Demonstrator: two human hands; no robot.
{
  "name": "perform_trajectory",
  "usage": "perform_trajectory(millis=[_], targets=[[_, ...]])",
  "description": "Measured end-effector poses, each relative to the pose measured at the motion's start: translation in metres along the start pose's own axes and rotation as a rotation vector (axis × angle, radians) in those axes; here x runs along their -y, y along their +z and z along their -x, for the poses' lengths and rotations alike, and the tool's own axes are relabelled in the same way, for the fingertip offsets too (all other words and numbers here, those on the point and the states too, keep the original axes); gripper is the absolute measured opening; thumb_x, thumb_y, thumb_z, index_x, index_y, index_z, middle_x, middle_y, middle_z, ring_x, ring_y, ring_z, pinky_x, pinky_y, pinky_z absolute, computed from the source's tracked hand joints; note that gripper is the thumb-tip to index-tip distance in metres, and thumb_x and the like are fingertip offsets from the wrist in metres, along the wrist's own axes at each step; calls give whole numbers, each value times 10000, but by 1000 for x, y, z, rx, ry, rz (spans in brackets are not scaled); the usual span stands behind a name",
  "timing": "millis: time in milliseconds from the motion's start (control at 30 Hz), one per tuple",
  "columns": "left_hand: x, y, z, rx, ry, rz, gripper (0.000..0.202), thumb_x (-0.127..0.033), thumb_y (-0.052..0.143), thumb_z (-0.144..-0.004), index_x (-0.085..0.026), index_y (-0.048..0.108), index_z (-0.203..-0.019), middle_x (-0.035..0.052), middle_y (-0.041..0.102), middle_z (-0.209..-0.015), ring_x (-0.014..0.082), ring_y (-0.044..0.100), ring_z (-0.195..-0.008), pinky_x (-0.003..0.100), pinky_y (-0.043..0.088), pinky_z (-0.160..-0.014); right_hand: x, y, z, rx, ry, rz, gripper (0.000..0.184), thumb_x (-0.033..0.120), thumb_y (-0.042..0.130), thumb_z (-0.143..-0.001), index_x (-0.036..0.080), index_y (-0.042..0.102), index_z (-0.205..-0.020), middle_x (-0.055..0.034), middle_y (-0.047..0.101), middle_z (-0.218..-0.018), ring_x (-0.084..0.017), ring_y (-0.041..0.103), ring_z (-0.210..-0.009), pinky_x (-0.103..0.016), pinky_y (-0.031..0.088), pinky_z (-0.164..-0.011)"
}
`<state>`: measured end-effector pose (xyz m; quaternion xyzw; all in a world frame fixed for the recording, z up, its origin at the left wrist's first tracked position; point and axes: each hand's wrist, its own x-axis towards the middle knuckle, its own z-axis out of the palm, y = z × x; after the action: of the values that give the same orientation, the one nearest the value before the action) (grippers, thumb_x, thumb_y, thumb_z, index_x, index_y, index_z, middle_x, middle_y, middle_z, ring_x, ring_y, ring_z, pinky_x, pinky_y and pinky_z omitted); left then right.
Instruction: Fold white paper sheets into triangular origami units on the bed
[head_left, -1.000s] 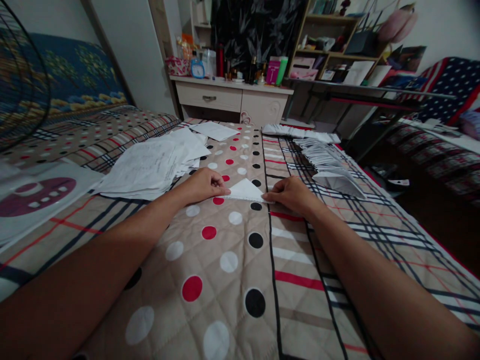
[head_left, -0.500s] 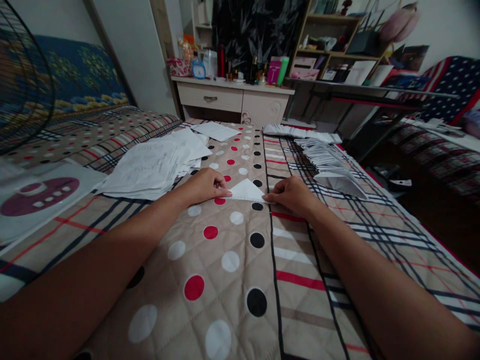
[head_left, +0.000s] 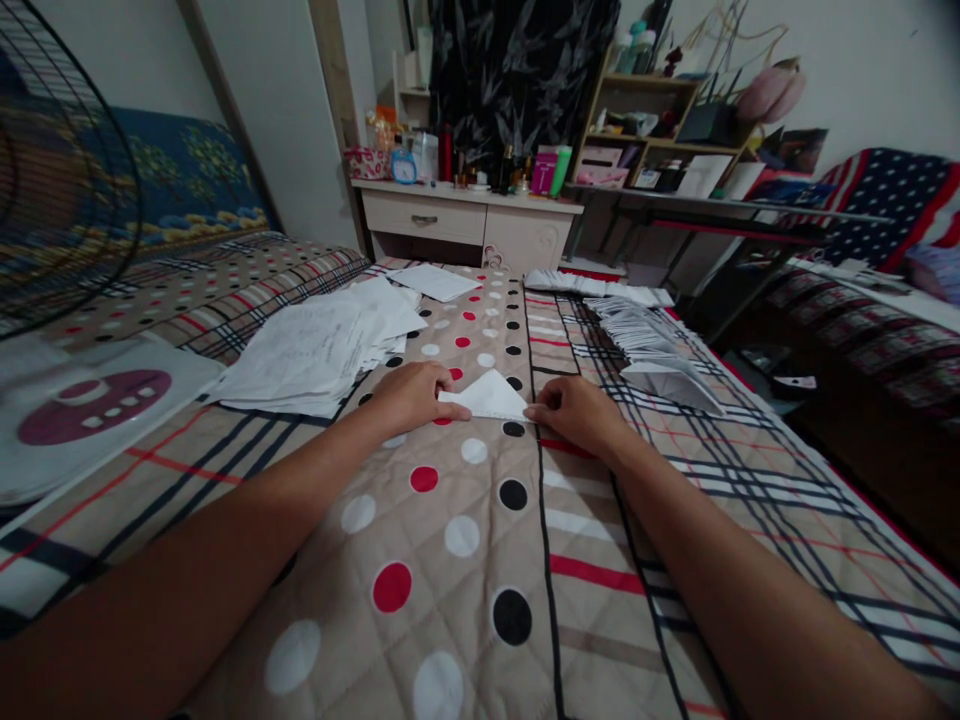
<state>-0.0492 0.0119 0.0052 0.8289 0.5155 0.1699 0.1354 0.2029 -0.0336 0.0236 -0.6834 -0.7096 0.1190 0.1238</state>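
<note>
A small white folded paper (head_left: 491, 396), shaped like a triangle with its peak pointing away from me, lies on the patterned bedspread (head_left: 450, 540). My left hand (head_left: 420, 396) pinches its left corner, the thumb along the near edge. At the right corner, the fingertips of my right hand (head_left: 574, 408) are closed on the paper. Left of my hands rests a messy stack of white paper sheets (head_left: 300, 350), some with faint writing. On the right stands a row of folded white papers (head_left: 637, 335) packed closely together.
A single sheet (head_left: 436, 281) lies beyond the stack. A plastic bag with a purple print (head_left: 97, 405) is at the left, below a fan (head_left: 67, 160). A white dresser (head_left: 465, 220) with bottles and a clock stands past the bed; a shelf desk (head_left: 652, 150) is right of it.
The paper's left corner now shows lifted between my left thumb and fingers, and that hand has shifted slightly. My right hand keeps its corner. The whole view has tilted up a little.
</note>
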Motion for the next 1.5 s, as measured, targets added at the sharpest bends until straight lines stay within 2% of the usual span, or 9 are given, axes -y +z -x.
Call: perform_trajectory(millis=[133, 200, 367, 500, 800, 1000, 1200, 1400, 1500], targets=[[3, 6, 4, -77, -32, 136, 430, -575, 771, -580, -188, 645, -720, 8, 621, -697, 151, 516, -601, 265, 294, -529, -1, 4, 3, -51, 40, -87, 220, 433, 677, -728, 216, 695, -761, -32, 690, -745, -158, 583, -659, -254, 330, -559], [1, 8, 6, -123, -67, 318, 432, -539, 801, -554, -177, 605, -685, -11, 591, -627, 142, 522, -575, 257, 325, -522, -1, 8, 3, -91, 46, -223, 210, 412, 668, -734, 201, 667, -729, -24, 674, -707, -154, 579, -640, -248, 342, -557], [-19, 7, 9, -223, -214, 1124, 446, -419, 841, -556, -165, 565, -797, 7, 682, -736, 144, 637, -620, 242, 462, -565, 9, 15, 4, -193, -11, -901, 244, 375, 701, -708, 191, 542, -691, -4, 630, -621, -143, 582, -571, -241, 403, -540], [-35, 11, 11, -390, -261, 1378, 401, -328, 872, -527, -145, 612, -771, -12, 651, -678, 93, 586, -553, 195, 411, -498, 22, 15, 9, -321, -54, -1211, 287, 350, 765, -669, 192, 525, -672, 28, 589, -555, -119, 557, -506, -225, 404, -516], [-49, 17, 17, -360, -252, 1459, 315, -301, 871, -541, -118, 681, -714, 14, 653, -627, 76, 528, -508, 194, 379, -476, 37, 16, 15, -355, -52, -1412, 300, 315, 819, -627, 175, 558, -672, 52, 573, -527, -82, 506, -447, -203, 380, -471], [-57, 15, 20, -308, -236, 1714, 292, -219, 885, -498, -115, 679, -677, -10, 632, -620, 63, 532, -538, 174, 390, -496, 40, 14, 18, -444, -138, -1373, 262, 287, 795, -673, 172, 559, -669, 51, 574, -535, -82, 516, -462, -208, 401, -491], [-61, 17, 22, -296, -183, 1648, 249, -197, 869, -526, -124, 708, -702, -2, 663, -644, 68, 533, -551, 184, 370, -506, 44, 14, 21, -526, -166, -1333, 244, 266, 781, -694, 177, 554, -676, 50, 577, -548, -89, 529, -469, -213, 419, -499], [-65, 19, 22, -315, -183, 1558, 223, -255, 858, -564, -118, 719, -673, 13, 660, -608, 71, 517, -527, 201, 353, -506, 47, 18, 23, -527, -203, -1377, 223, 291, 778, -704, 181, 592, -757, 46, 592, -600, -92, 533, -514, -215, 434, -526], [-70, 18, 23, -331, -198, 1646, 239, -258, 864, -554, -134, 718, -697, 7, 670, -648, 78, 546, -557, 200, 376, -522, 55, 23, 27, -420, -213, -1458, 302, 304, 804, -666, 193, 621, -879, 22, 651, -721, -112, 566, -592, -231, 454, -568]])
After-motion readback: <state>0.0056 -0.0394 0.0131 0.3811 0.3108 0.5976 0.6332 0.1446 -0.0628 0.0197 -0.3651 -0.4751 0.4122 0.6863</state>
